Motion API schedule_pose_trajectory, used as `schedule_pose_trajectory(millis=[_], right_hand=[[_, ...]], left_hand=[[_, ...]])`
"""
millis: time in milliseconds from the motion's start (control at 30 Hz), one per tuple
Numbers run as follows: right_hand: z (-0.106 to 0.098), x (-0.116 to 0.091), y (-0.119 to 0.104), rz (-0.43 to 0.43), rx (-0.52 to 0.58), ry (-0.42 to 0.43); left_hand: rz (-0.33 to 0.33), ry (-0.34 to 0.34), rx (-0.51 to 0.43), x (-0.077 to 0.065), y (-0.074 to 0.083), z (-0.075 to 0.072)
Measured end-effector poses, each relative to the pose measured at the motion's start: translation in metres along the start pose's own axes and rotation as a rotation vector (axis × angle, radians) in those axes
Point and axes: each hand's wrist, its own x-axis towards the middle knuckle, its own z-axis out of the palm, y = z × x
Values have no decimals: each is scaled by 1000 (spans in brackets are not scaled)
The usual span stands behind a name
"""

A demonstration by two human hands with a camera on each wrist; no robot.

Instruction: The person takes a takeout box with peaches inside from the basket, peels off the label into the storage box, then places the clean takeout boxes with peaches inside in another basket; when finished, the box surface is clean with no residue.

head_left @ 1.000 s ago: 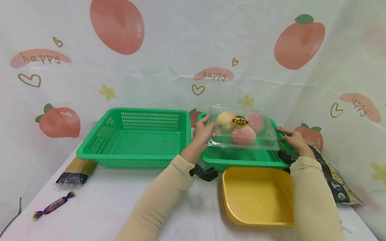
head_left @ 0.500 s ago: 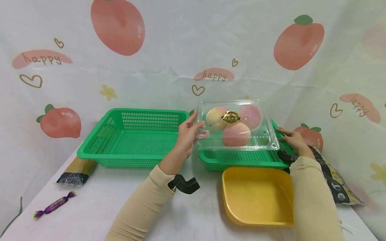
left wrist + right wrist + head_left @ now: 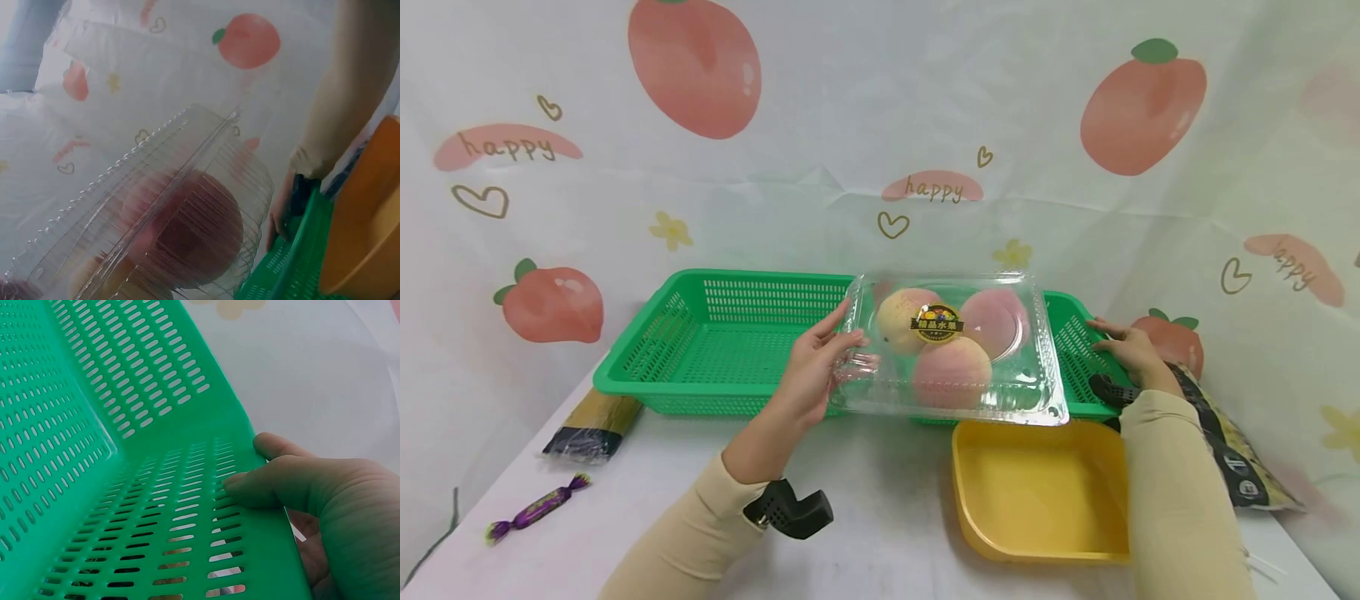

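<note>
A clear plastic clamshell box (image 3: 880, 400) with three peaches (image 3: 952, 372) inside and a dark label on its lid hangs above the table, tilted toward me. My left hand (image 3: 808, 375) grips its left end, thumb on the lid side. The box overlaps the right green basket (image 3: 1078, 333) and part of the left green basket (image 3: 700, 387) in the head view. At the right basket's right rim, my right hand (image 3: 1131, 354) pinches the edge; the right wrist view shows the thumb inside the wall and the fingers outside (image 3: 281, 469).
In front of the right basket stands a yellow basin (image 3: 1037, 492). A black and gold bag (image 3: 1240, 467) lies to the right, a gold and black packet (image 3: 591, 425) by the left basket. A purple wrapped candy (image 3: 538, 510) lies at the front left.
My left hand has carried the peach box left and toward me, away from over the right basket. The right hand stays at that basket's rim.
</note>
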Motion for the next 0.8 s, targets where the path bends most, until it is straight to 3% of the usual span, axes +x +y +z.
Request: schedule_pose_trajectory(millis=[400,800], right_hand=[[-1,-1,3,-7,34,-3],[1,-1,1,-3,29,-4]], left_hand=[[-57,24,84,-51,4,-34],[-100,80,171,-104,-12,-60]])
